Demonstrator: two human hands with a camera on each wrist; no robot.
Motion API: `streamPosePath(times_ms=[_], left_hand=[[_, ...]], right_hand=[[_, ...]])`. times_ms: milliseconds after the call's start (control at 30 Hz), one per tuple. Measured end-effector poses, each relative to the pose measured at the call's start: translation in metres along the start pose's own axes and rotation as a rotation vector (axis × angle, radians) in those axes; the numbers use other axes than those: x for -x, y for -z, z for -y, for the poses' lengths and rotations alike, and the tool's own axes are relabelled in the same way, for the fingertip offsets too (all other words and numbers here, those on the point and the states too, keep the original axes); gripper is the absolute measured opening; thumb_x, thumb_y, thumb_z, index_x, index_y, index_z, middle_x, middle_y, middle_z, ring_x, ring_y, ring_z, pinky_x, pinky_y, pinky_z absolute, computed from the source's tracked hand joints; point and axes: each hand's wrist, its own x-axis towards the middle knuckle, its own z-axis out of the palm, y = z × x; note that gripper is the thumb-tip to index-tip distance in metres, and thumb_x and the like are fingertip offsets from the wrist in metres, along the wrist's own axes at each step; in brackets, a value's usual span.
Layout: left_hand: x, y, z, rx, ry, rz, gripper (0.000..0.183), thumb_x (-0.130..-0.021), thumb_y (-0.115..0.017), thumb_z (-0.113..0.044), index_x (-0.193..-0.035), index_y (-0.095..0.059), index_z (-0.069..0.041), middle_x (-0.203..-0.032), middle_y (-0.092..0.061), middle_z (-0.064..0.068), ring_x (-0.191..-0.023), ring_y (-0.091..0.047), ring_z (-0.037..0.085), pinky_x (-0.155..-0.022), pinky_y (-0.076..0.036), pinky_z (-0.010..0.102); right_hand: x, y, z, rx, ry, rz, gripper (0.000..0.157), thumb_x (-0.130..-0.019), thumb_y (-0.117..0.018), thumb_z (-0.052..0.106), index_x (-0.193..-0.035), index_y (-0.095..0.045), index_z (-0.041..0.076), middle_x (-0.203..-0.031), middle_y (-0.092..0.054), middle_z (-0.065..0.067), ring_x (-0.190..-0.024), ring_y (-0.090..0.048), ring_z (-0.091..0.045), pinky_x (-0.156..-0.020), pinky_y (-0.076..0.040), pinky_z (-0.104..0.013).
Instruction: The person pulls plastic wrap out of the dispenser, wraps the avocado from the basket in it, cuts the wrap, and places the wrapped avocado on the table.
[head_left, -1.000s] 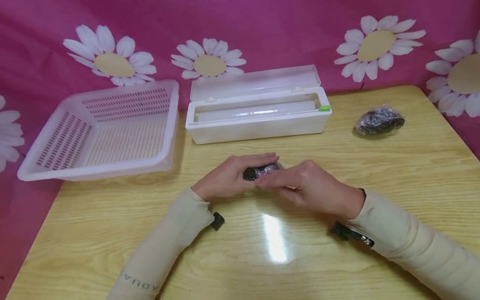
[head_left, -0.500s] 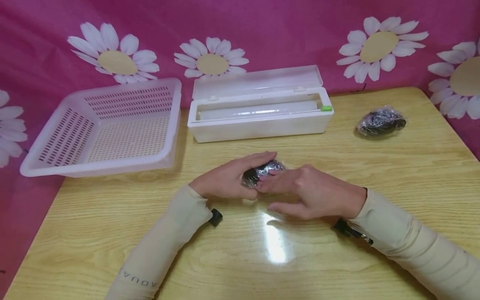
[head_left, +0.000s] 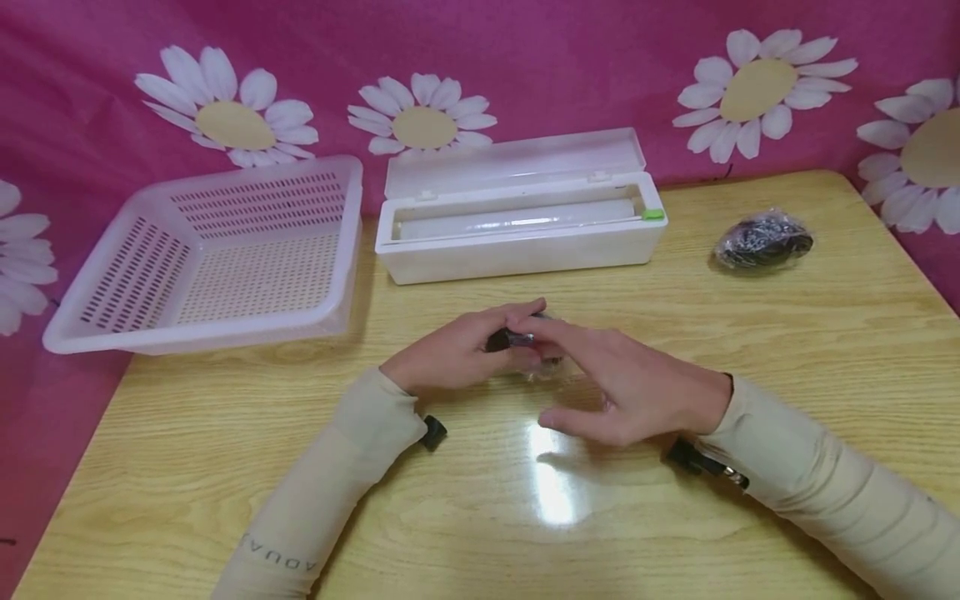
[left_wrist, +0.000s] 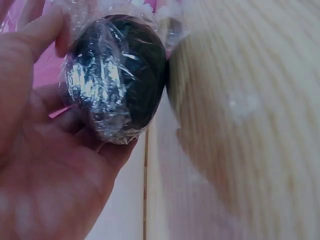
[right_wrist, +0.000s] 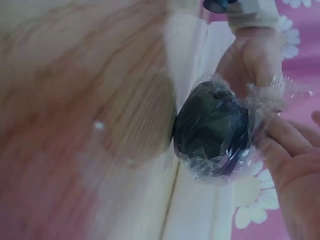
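A dark, rounded object in cling film (head_left: 508, 340) rests on the table, mostly covered by the hands in the head view. Crinkled film shows on it in the left wrist view. My left hand (head_left: 453, 350) holds it from the left, fingers curved behind its side. From the right, my right hand (head_left: 633, 387) reaches over with straight fingers that touch the loose film at its top; the thumb stands apart. The right wrist view shows the dark wrapped object (right_wrist: 212, 132) touching the table, with film bunched towards the fingers (right_wrist: 287, 137).
Behind the hands stands an open white cling film box (head_left: 517, 254) with a roll inside and a green slider at its right end. A white perforated basket (head_left: 315, 321) is at the left. Another dark film-wrapped object (head_left: 763, 242) lies at the back right.
The right hand's fingers have moved from the near side of the wrapped object to over its top, and its thumb has spread away. The object has turned in the left hand.
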Motion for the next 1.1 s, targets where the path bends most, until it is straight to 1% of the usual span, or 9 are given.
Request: streamPosePath(times_ms=[33,100,233,400,500,633,833,967,1100], left_hand=[[0.0,0.0,0.0,-0.01,0.002,-0.006,0.069,-0.101,-0.065,-0.042,-0.161,-0.037,-0.022,-0.168,-0.039,-0.003,-0.155,-0.037,0.012,-0.129,-0.03,0.041],[0.001,-0.001,0.0,-0.014,0.008,-0.013,0.069,-0.098,-0.068,-0.042,-0.16,-0.04,-0.028,-0.166,-0.04,-0.006,-0.153,-0.039,0.011,-0.129,-0.031,0.04],[0.0,-0.002,0.0,-0.029,-0.007,-0.017,0.07,-0.097,-0.071,-0.041,-0.159,-0.04,-0.031,-0.158,-0.051,-0.006,-0.141,-0.051,0.01,-0.123,-0.039,0.036],[-0.002,-0.002,-0.002,-0.102,0.001,-0.021,0.079,-0.098,-0.07,-0.04,-0.164,-0.028,-0.03,-0.162,-0.046,0.0,-0.132,-0.057,0.013,-0.116,-0.046,0.035],[-0.002,-0.002,-0.004,-0.135,0.016,-0.007,0.084,-0.099,-0.07,-0.038,-0.166,-0.022,-0.023,-0.168,-0.038,0.003,-0.137,-0.054,0.017,-0.119,-0.045,0.038],[-0.001,-0.001,-0.006,-0.15,0.042,0.006,0.09,-0.098,-0.071,-0.034,-0.167,-0.016,-0.015,-0.168,-0.036,0.008,-0.135,-0.054,0.019,-0.118,-0.046,0.038],[0.003,0.001,-0.017,-0.228,0.083,-0.02,0.097,-0.096,-0.07,-0.043,-0.167,-0.012,-0.01,-0.165,-0.041,0.011,-0.124,-0.058,0.016,-0.11,-0.051,0.035],[0.005,0.003,-0.027,-0.347,0.067,-0.151,0.089,-0.092,-0.074,-0.053,-0.161,-0.036,-0.01,-0.157,-0.053,0.007,-0.125,-0.062,0.014,-0.109,-0.052,0.035],[0.005,-0.002,-0.034,-0.441,0.01,-0.301,0.052,-0.089,-0.08,-0.043,-0.131,-0.071,-0.012,-0.126,-0.076,0.002,-0.108,-0.071,0.012,-0.096,-0.059,0.033]], right_hand=[[-0.001,0.001,-0.001,-0.03,0.007,-0.025,0.084,-0.094,-0.075,0.03,-0.162,-0.026,0.018,-0.155,-0.054,-0.004,-0.129,-0.063,-0.01,-0.111,-0.052,-0.039],[-0.002,0.002,-0.004,-0.111,0.021,-0.076,0.078,-0.094,-0.075,0.017,-0.158,-0.031,0.015,-0.152,-0.057,-0.006,-0.135,-0.061,-0.015,-0.113,-0.051,-0.039],[-0.005,0.006,-0.009,-0.203,0.015,-0.192,0.059,-0.094,-0.072,0.004,-0.146,-0.046,0.011,-0.142,-0.064,-0.007,-0.131,-0.064,-0.018,-0.111,-0.053,-0.03],[-0.006,0.012,-0.016,0.018,-0.022,-0.333,0.037,-0.09,-0.08,0.009,-0.125,-0.069,0.012,-0.126,-0.073,-0.002,-0.118,-0.071,-0.016,-0.101,-0.057,-0.024],[-0.006,0.012,-0.021,0.142,-0.048,-0.275,0.044,-0.085,-0.086,0.019,-0.126,-0.073,0.011,-0.132,-0.072,-0.004,-0.122,-0.07,-0.02,-0.096,-0.06,-0.031],[-0.007,0.009,-0.023,0.199,-0.104,-0.158,0.062,-0.084,-0.086,0.028,-0.139,-0.066,0.009,-0.14,-0.068,-0.01,-0.124,-0.07,-0.025,-0.094,-0.061,-0.036],[-0.007,0.007,-0.023,0.222,-0.159,-0.141,0.067,-0.085,-0.086,0.025,-0.143,-0.061,0.004,-0.139,-0.067,-0.013,-0.119,-0.072,-0.025,-0.092,-0.061,-0.037],[-0.008,0.008,-0.024,0.217,-0.187,-0.138,0.064,-0.086,-0.085,0.025,-0.142,-0.062,0.005,-0.136,-0.07,-0.012,-0.118,-0.073,-0.023,-0.092,-0.061,-0.039],[-0.01,0.008,-0.025,0.21,-0.219,-0.138,0.063,-0.086,-0.084,0.025,-0.142,-0.062,0.006,-0.13,-0.073,-0.013,-0.115,-0.075,-0.024,-0.092,-0.062,-0.04]])
